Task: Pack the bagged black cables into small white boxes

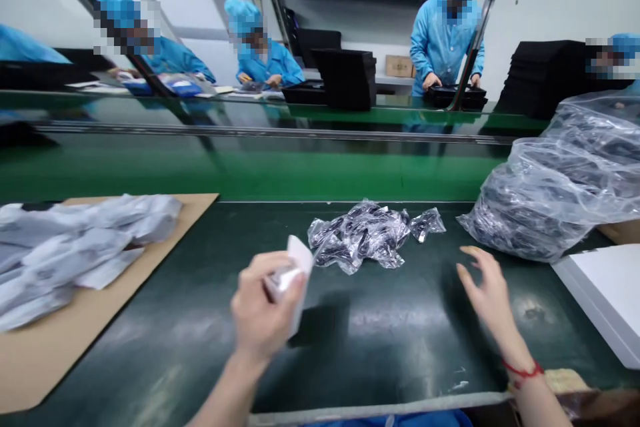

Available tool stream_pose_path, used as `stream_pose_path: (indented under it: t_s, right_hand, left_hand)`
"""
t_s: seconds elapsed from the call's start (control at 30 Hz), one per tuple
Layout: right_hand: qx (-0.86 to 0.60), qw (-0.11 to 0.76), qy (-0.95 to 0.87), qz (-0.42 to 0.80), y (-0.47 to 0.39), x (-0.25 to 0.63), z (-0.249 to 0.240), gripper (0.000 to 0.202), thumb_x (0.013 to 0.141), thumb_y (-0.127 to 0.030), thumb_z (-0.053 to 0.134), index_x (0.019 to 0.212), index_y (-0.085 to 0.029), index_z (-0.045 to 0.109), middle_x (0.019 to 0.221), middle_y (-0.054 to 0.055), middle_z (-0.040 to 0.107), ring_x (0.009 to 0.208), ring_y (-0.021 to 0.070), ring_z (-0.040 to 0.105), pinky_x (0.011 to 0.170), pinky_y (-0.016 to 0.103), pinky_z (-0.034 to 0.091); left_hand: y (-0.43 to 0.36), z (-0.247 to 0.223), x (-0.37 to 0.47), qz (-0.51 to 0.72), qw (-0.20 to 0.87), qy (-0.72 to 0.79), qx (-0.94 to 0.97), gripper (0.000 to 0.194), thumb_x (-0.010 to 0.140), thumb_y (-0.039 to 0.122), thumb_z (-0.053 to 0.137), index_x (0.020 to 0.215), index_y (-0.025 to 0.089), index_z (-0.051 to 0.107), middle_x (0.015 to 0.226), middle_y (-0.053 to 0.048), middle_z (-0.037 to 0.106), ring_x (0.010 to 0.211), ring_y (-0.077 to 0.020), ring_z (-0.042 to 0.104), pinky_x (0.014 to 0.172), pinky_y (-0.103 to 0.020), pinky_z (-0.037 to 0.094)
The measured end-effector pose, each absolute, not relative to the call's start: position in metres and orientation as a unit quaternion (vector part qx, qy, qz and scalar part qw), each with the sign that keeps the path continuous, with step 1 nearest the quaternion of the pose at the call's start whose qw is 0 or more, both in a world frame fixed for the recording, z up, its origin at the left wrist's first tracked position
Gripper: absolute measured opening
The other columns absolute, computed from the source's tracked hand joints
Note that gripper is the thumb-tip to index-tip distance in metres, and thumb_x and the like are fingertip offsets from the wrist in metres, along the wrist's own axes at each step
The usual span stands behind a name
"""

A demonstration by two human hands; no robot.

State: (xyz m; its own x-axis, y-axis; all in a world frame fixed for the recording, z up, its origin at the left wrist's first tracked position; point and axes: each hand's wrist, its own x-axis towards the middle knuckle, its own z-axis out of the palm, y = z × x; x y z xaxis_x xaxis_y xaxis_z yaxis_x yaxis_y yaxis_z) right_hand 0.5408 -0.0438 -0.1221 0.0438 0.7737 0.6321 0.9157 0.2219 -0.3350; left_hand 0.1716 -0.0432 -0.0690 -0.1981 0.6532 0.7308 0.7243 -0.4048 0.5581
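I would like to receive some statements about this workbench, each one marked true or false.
1. The left hand holds a small white item. True.
2. The red bracelet is on the wrist of the left hand. False: it is on the right hand's wrist.
3. The grey packages lie on the brown cardboard sheet. True.
4. The small clear bags contain bright red parts. False: their contents look black.

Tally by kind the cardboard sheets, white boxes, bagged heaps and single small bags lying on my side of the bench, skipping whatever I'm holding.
Cardboard sheet: 1
White box: 1
Bagged heaps (grey bags, small clear bags, large clear plastic): 3
Single small clear bag beside the middle heap: 1
Total: 6
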Motion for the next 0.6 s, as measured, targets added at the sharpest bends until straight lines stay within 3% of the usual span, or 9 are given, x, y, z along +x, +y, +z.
stream_pose_path:
  t_s: [0.1,0.17,0.23,0.33,0.4,0.47,0.53,0.6]
  right_hand:
    - [-0.585,0.325,-0.742,-0.029,0.008,0.499,-0.122,0.047,0.088,-0.016,0.045,0.135,-0.022,0.050,0.141,0.007,0.052,0.132,0.0220,0.045,0.104,0.039,0.046]
    - [-0.581,0.304,-0.755,0.001,0.035,0.487,-0.122,0.052,0.083,-0.008,0.044,0.131,-0.022,0.054,0.145,0.007,0.049,0.139,0.0261,0.036,0.103,0.043,0.045]
    - [-0.580,0.293,-0.759,0.030,0.053,0.485,-0.122,0.038,0.082,-0.007,0.045,0.112,-0.021,0.065,0.131,0.008,0.060,0.132,0.0279,0.043,0.097,0.042,0.047]
    - [-0.583,0.316,-0.746,0.057,0.060,0.488,-0.113,0.016,0.085,-0.012,0.048,0.083,-0.017,0.064,0.097,0.011,0.069,0.104,0.0249,0.059,0.091,0.040,0.049]
    - [-0.590,0.364,-0.719,0.058,0.049,0.489,-0.097,0.013,0.089,-0.021,0.051,0.083,-0.017,0.061,0.089,0.010,0.068,0.089,0.0226,0.062,0.087,0.040,0.050]
    - [-0.594,0.429,-0.679,0.051,0.026,0.489,-0.073,0.018,0.093,-0.032,0.052,0.096,-0.017,0.060,0.094,0.009,0.069,0.085,0.0207,0.063,0.081,0.038,0.053]
    - [-0.578,0.518,-0.628,0.059,-0.006,0.485,-0.044,0.026,0.094,-0.039,0.053,0.110,-0.019,0.058,0.104,0.009,0.068,0.089,0.0196,0.066,0.078,0.036,0.055]
    - [-0.511,0.650,-0.551,0.115,-0.041,0.479,-0.019,0.029,0.088,-0.037,0.064,0.113,-0.022,0.061,0.103,0.009,0.069,0.088,0.0215,0.068,0.071,0.035,0.057]
  left_hand:
    - [-0.053,-0.074,0.226,-0.646,-0.056,-0.381,-0.659,0.013,0.092,0.032,0.056,0.100,0.022,0.051,0.085,-0.001,0.062,0.080,-0.0178,0.067,0.064,-0.027,0.052]
    - [-0.057,-0.077,0.255,-0.677,-0.109,-0.336,-0.646,0.012,0.095,0.031,0.051,0.102,0.022,0.050,0.084,-0.002,0.060,0.079,-0.0181,0.066,0.063,-0.028,0.053]
    - [-0.059,-0.079,0.274,-0.686,-0.126,-0.324,-0.639,0.013,0.096,0.032,0.049,0.102,0.021,0.050,0.086,-0.004,0.059,0.079,-0.0179,0.066,0.061,-0.028,0.053]
    - [-0.058,-0.079,0.285,-0.670,-0.124,-0.336,-0.651,0.016,0.097,0.034,0.049,0.104,0.020,0.049,0.094,-0.007,0.060,0.077,-0.0152,0.065,0.059,-0.023,0.052]
    - [-0.055,-0.078,0.285,-0.665,-0.123,-0.335,-0.656,0.019,0.097,0.038,0.050,0.105,0.020,0.048,0.093,-0.006,0.061,0.078,-0.0144,0.065,0.059,-0.021,0.052]
    - [-0.053,-0.077,0.285,-0.666,-0.119,-0.324,-0.661,0.025,0.096,0.044,0.053,0.106,0.021,0.048,0.088,-0.004,0.061,0.080,-0.0151,0.065,0.061,-0.022,0.053]
    - [-0.052,-0.078,0.285,-0.662,-0.110,-0.323,-0.668,0.031,0.093,0.046,0.058,0.108,0.022,0.047,0.087,-0.003,0.063,0.082,-0.0160,0.066,0.064,-0.024,0.055]
    - [-0.052,-0.079,0.286,-0.654,-0.100,-0.330,-0.673,0.035,0.090,0.045,0.064,0.110,0.021,0.047,0.090,-0.005,0.064,0.084,-0.0174,0.067,0.068,-0.026,0.057]
